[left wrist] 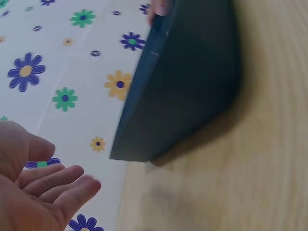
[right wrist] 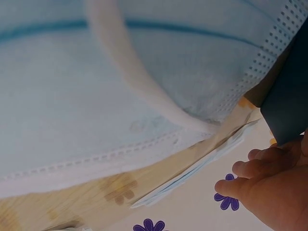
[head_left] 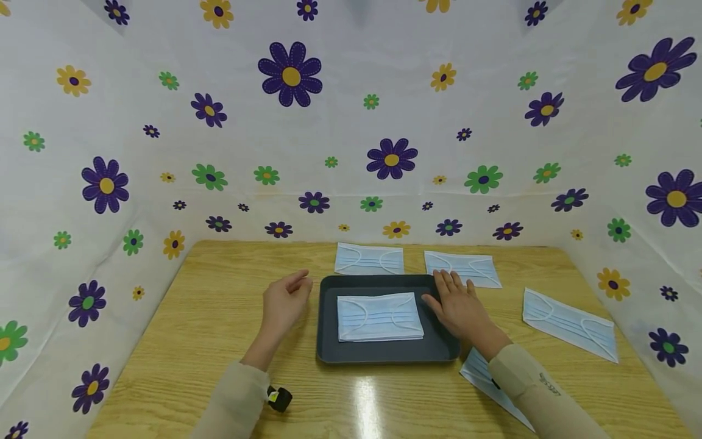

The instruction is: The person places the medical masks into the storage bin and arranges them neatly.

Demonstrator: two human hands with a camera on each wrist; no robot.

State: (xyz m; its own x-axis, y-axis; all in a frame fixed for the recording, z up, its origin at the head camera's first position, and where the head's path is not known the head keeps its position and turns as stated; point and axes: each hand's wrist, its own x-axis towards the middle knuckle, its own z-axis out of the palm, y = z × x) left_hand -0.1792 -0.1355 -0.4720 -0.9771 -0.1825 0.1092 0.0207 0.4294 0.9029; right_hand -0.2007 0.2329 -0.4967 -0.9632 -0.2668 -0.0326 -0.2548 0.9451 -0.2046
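Note:
A dark grey tray (head_left: pixel 388 355) lies on the table with a small stack of light blue face masks (head_left: pixel 379 317) inside, white ear loops on top. My left hand (head_left: pixel 284 303) hovers just left of the tray, holding nothing; the left wrist view shows its fingers loosely bent, apart from the tray wall (left wrist: pixel 192 77). Over the tray's right rim, my right hand (head_left: pixel 462 306) reaches with fairly straight fingers, the tips near a face mask (head_left: pixel 479 271) behind the tray. Whether it touches the rim I cannot tell. A face mask (right wrist: pixel 96 96) fills much of the right wrist view.
One face mask (head_left: pixel 368 259) lies behind the tray and another (head_left: pixel 570 326) at the far right. A further mask (head_left: pixel 488 381) sits partly under my right forearm. By my left sleeve is a small black object (head_left: pixel 281 399). Flower-patterned cloth (head_left: pixel 340 128) surrounds the wooden table (head_left: pixel 219 317).

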